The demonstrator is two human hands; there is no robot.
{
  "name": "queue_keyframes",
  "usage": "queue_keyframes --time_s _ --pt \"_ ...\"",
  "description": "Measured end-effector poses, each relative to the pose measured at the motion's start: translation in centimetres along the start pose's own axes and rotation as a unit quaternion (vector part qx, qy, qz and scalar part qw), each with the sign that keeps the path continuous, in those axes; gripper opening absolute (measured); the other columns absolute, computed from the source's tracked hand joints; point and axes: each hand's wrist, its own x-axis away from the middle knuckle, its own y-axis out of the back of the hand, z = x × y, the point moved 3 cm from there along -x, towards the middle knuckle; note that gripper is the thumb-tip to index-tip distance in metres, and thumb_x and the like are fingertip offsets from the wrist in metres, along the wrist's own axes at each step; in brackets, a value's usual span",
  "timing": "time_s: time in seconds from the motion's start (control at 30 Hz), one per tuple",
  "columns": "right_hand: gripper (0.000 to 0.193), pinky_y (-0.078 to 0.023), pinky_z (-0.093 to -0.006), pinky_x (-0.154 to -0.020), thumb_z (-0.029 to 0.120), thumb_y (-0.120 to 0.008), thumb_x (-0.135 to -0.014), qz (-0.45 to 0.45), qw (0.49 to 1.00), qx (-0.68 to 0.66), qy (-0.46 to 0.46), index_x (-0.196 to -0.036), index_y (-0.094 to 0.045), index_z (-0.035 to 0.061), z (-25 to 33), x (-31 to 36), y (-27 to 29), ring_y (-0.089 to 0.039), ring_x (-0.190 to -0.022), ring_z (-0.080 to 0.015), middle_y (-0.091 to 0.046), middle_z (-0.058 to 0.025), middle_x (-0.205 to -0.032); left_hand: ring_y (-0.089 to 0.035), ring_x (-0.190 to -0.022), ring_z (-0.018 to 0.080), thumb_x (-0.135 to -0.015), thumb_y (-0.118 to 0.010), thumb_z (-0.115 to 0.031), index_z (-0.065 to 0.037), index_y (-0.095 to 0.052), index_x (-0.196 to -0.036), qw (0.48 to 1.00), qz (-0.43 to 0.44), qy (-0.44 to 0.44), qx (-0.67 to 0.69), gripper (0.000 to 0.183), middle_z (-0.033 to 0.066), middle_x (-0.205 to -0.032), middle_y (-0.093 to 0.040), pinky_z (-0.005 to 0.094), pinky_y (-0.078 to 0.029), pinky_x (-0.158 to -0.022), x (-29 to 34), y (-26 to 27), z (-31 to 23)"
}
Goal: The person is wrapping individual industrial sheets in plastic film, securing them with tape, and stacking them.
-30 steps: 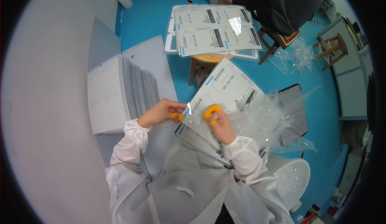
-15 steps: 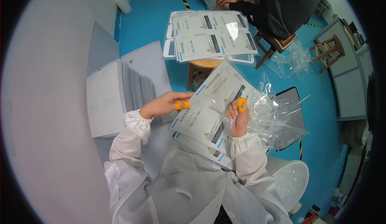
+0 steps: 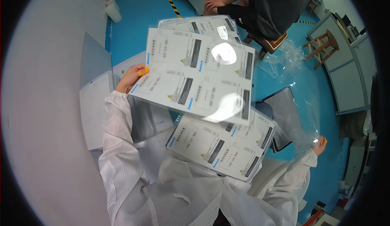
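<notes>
My left hand (image 3: 133, 77), an orange cover on its thumb, pinches the left edge of a white printed label sheet (image 3: 174, 69). Glare shines off that sheet, which is raised in front of me. Far out to the right, my right hand (image 3: 319, 147) is closed on a crumpled clear plastic film (image 3: 304, 104) that trails upward from it. Over my lap lies a stack of similar label sheets (image 3: 197, 142), partly covered by the raised one. Beyond it, another stack of label sheets (image 3: 178, 25) is mostly hidden.
At my left stands a thick white stack (image 3: 96, 110) against the wall. A person (image 3: 276, 10) sits on a stool beyond. Crumpled clear film (image 3: 288, 53) lies on the blue floor near a wooden stool (image 3: 325, 47). A white bin (image 3: 300, 181) is beside my right arm.
My left hand has lifted the label sheet up and away from the lap stack. My right hand has swung out to the right, pulling the clear film away from the sheet.
</notes>
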Motion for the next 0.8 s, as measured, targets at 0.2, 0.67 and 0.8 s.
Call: queue_keyframes --time_s 0.2,0.67,0.8 --pt "0.018 -0.025 -0.0227 -0.050 0.011 -0.045 -0.092 0.000 0.837 -0.511 -0.195 -0.076 -0.042 0.0048 -4.3 -3.2 11.3 -0.029 -0.051 -0.0108 -0.030 -0.0014 -0.059 -0.056 -0.063 0.0058 -0.090 -0.050 -0.003 0.005 -0.052 -0.117 0.992 -0.085 -0.061 0.075 0.029 0.0088 -0.094 -0.063 0.0155 -0.047 -0.052 -7.3 -0.1 -0.1" --pt "0.023 -0.026 -0.0214 -0.043 0.014 -0.044 -0.094 -0.021 0.852 -0.489 -0.189 -0.074 -0.043 0.0038 8.0 3.1 7.2 -0.028 -0.045 -0.0083 -0.034 -0.0027 -0.058 -0.056 -0.058 0.0196 -0.074 -0.071 -0.013 -0.001 -0.062 -0.108 0.872 -0.336 -0.152 -0.321 0.037 0.0074 -0.078 -0.063 0.0315 -0.045 -0.054 -14.5 -1.7 1.3" --pt "0.020 -0.025 -0.0195 -0.040 0.019 -0.046 -0.094 0.045 0.893 -0.421 -0.152 -0.080 -0.045 0.0042 16.1 5.9 -0.8 -0.028 -0.045 -0.0054 -0.036 -0.0014 -0.061 -0.060 -0.071 0.0296 -0.070 -0.074 -0.016 -0.001 -0.062 -0.107 0.708 -0.471 -0.272 -0.451 0.042 0.0130 -0.081 -0.064 0.0371 -0.048 -0.069 -11.6 -2.4 0.9"
